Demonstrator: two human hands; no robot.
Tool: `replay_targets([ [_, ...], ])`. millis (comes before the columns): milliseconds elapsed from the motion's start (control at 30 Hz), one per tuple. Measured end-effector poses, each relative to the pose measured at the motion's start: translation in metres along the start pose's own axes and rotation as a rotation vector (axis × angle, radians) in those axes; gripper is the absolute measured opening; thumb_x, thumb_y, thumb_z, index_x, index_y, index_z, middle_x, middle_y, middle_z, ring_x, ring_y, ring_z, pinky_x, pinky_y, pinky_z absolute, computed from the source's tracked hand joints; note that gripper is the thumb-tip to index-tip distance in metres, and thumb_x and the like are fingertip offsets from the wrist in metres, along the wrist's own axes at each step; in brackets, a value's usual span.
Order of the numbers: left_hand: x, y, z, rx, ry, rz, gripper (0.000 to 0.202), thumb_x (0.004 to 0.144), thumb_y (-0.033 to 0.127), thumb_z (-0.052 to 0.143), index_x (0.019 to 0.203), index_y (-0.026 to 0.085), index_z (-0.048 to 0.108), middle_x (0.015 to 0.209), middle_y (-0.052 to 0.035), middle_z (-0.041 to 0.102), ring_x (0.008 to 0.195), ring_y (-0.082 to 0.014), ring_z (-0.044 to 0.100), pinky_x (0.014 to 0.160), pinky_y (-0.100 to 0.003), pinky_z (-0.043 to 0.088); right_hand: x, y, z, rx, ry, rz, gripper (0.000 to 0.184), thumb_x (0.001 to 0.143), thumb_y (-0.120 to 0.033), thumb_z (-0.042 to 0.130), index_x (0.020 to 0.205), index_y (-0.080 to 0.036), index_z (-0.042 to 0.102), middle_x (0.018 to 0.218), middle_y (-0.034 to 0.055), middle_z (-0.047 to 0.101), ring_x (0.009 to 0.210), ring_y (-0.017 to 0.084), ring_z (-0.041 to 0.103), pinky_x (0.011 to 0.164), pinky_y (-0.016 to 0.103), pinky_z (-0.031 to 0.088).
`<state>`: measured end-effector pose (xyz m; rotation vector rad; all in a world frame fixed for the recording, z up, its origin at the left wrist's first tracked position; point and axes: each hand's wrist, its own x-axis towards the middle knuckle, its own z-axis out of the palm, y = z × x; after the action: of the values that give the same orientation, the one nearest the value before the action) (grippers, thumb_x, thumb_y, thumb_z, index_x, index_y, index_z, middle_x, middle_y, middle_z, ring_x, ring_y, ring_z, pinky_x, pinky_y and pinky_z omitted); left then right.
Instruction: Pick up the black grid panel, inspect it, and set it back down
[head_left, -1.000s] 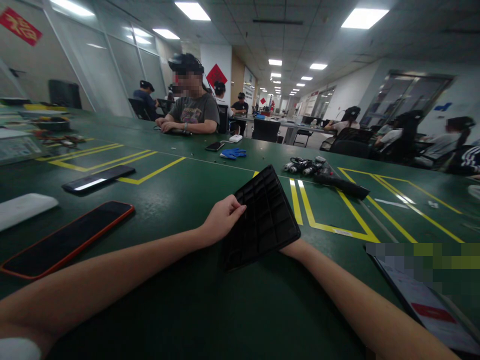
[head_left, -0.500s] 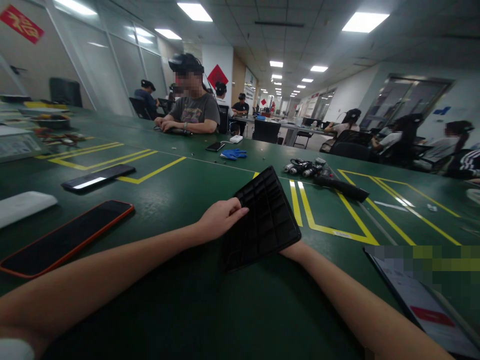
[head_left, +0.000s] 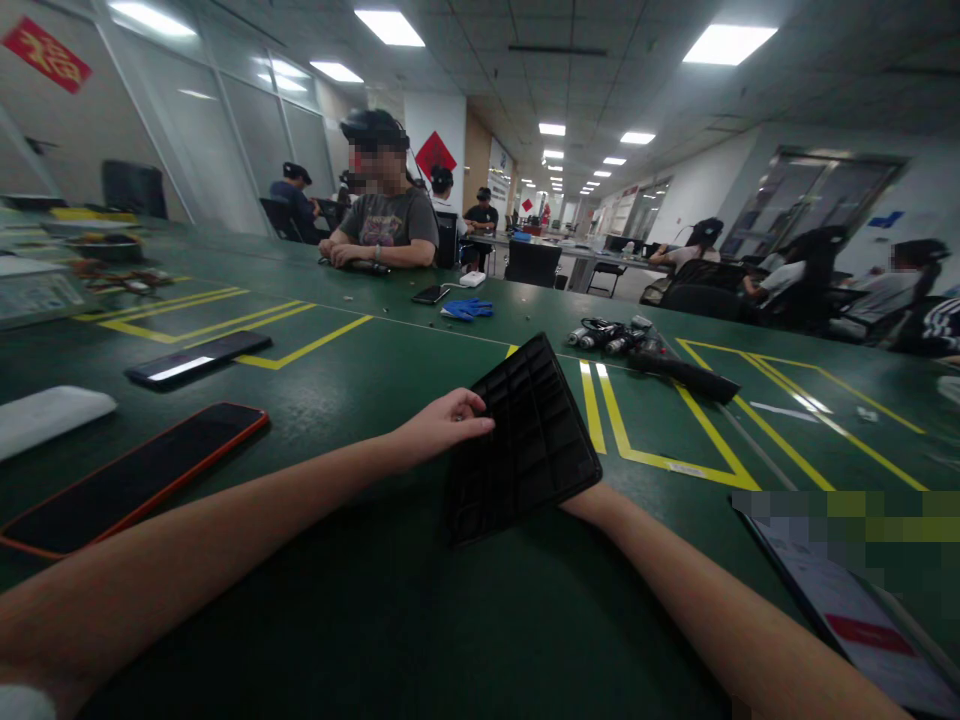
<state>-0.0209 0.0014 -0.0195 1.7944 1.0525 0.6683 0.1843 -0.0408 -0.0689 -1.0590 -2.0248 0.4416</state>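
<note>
A black compartment tray [head_left: 525, 435], divided into several square cells, is held tilted above the table in front of me. My right hand [head_left: 589, 503] is behind its lower right edge and supports it, with the fingers hidden by the tray. In front of the tray's left side is my left hand [head_left: 450, 422], its fingers curled in and the thumb pointing toward the cells. Whatever lies between those fingers is too small or hidden to name. Dark shadow hides what the cells contain.
Phones [head_left: 135, 475] and a white device [head_left: 49, 415] lie at left on the green table [head_left: 330, 400]. A tablet [head_left: 832, 600] is at right. Beyond the tray are metal cylindrical parts with cables [head_left: 611, 335], a black tube-like piece [head_left: 690, 378] and a blue glove [head_left: 469, 309]. A person [head_left: 390, 215] sits opposite.
My left thumb and fingers have parted slightly and shifted a little left at the tray. The tray and my right hand have stayed almost still.
</note>
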Motion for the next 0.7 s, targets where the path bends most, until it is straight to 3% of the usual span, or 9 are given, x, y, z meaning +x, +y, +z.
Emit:
replay_targets([
  [133, -0.009, -0.001, 0.007, 0.437, 0.007, 0.213, 0.047, 0.074, 0.045, 0.054, 0.110, 0.014, 0.051, 0.076, -0.0016, 0.050, 0.066, -0.0137, 0.047, 0.059, -0.026, 0.037, -0.003, 0.009, 0.004, 0.007, 0.039, 0.016, 0.053, 0.077, -0.039, 0.049, 0.125, -0.017, 0.040, 0.133, 0.0140, 0.042, 0.123, 0.029, 0.039, 0.105, 0.047, 0.027],
  [233, -0.006, -0.001, 0.007, 0.609, 0.046, 0.242, 0.044, 0.077, 0.045, 0.050, 0.109, 0.014, 0.052, 0.083, -0.0054, 0.054, 0.074, -0.0176, 0.051, 0.064, -0.028, 0.038, -0.001, 0.009, 0.003, -0.028, 0.017, 0.028, 0.048, 0.077, -0.031, 0.050, 0.123, -0.021, 0.044, 0.128, 0.0105, 0.047, 0.120, 0.028, 0.041, 0.103, 0.045, 0.030],
  [300, 0.003, -0.002, -0.003, 0.702, 0.110, 0.236, 0.042, 0.077, 0.043, 0.050, 0.108, 0.014, 0.052, 0.090, -0.0075, 0.056, 0.080, -0.0201, 0.053, 0.068, -0.029, 0.039, 0.004, 0.008, -0.003, -0.078, -0.054, 0.017, 0.045, 0.077, -0.024, 0.049, 0.122, -0.025, 0.046, 0.119, 0.0069, 0.053, 0.113, 0.026, 0.044, 0.100, 0.046, 0.033],
  [367, 0.016, -0.005, -0.022, 0.796, 0.229, 0.187, 0.042, 0.078, 0.044, 0.049, 0.109, 0.014, 0.051, 0.098, -0.0098, 0.057, 0.086, -0.0224, 0.055, 0.071, -0.030, 0.040, 0.009, 0.009, -0.015, -0.156, -0.067, 0.059, 0.053, 0.077, -0.020, 0.050, 0.128, -0.027, 0.041, 0.111, 0.0061, 0.056, 0.105, 0.026, 0.047, 0.095, 0.047, 0.036],
  [500, 0.042, -0.015, -0.083, 0.972, 0.462, -0.035, 0.041, 0.079, 0.048, 0.047, 0.100, 0.013, 0.053, 0.102, -0.0137, 0.058, 0.092, -0.0268, 0.055, 0.072, -0.031, 0.041, 0.015, 0.025, -0.049, -0.391, 0.112, 0.343, 0.067, 0.079, -0.026, 0.050, 0.139, -0.022, 0.023, 0.106, 0.0119, 0.057, 0.099, 0.028, 0.047, 0.090, 0.049, 0.037],
  [600, 0.048, -0.027, -0.126, 0.968, 0.516, -0.211, 0.036, 0.078, 0.048, 0.051, 0.076, 0.012, 0.051, 0.084, -0.0114, 0.059, 0.091, -0.0272, 0.055, 0.073, -0.030, 0.041, 0.013, 0.045, -0.069, -0.594, 0.164, 0.504, 0.065, 0.080, -0.030, 0.048, 0.139, -0.014, 0.025, 0.108, 0.0181, 0.057, 0.104, 0.033, 0.046, 0.089, 0.049, 0.035],
  [700, 0.046, -0.042, -0.152, 0.874, 0.511, -0.241, 0.037, 0.078, 0.041, 0.055, 0.059, 0.013, 0.042, 0.066, -0.0065, 0.053, 0.095, -0.0287, 0.052, 0.079, -0.035, 0.040, 0.009, 0.060, -0.078, -0.724, 0.109, 0.583, 0.060, 0.081, -0.031, 0.046, 0.135, -0.010, 0.032, 0.113, 0.0205, 0.056, 0.105, 0.034, 0.047, 0.088, 0.047, 0.036],
])
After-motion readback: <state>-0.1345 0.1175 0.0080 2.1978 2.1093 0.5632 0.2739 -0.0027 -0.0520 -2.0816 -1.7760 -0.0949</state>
